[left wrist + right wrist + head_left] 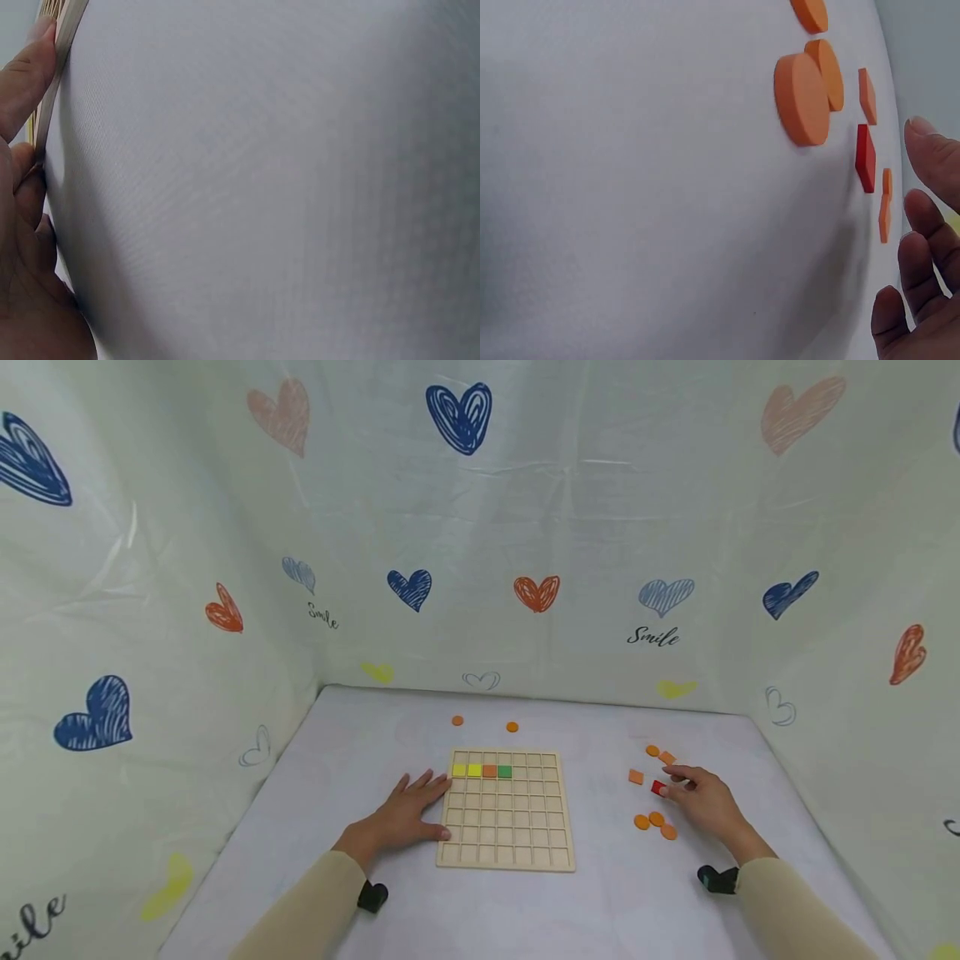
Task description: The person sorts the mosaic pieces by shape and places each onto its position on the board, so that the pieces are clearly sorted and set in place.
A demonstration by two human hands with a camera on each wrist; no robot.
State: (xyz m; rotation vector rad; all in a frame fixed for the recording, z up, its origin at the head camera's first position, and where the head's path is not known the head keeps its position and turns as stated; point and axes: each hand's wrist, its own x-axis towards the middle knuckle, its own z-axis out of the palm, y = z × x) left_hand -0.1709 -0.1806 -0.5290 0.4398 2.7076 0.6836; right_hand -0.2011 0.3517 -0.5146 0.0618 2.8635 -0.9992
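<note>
A wooden grid board [506, 814] lies on the table, with two yellow squares [467, 771], an orange square [490, 771] and a green square [505, 771] in one row near its far edge. Spread fingers of my left hand [401, 814] touch the board's left edge; the thumb rests on its rim in the left wrist view. Over at the right, my right hand [705, 802] hovers beside a red square tile [865, 158], thumb and fingers apart, holding nothing. The thumb partly covers that tile in the head view.
Around the red tile lie orange squares [636, 777] and several orange discs [656, 818]. Two more discs, one at the left [457, 721] and one at the right [512, 727], lie beyond the board. A heart-printed curtain [487, 635] surrounds the table's far side.
</note>
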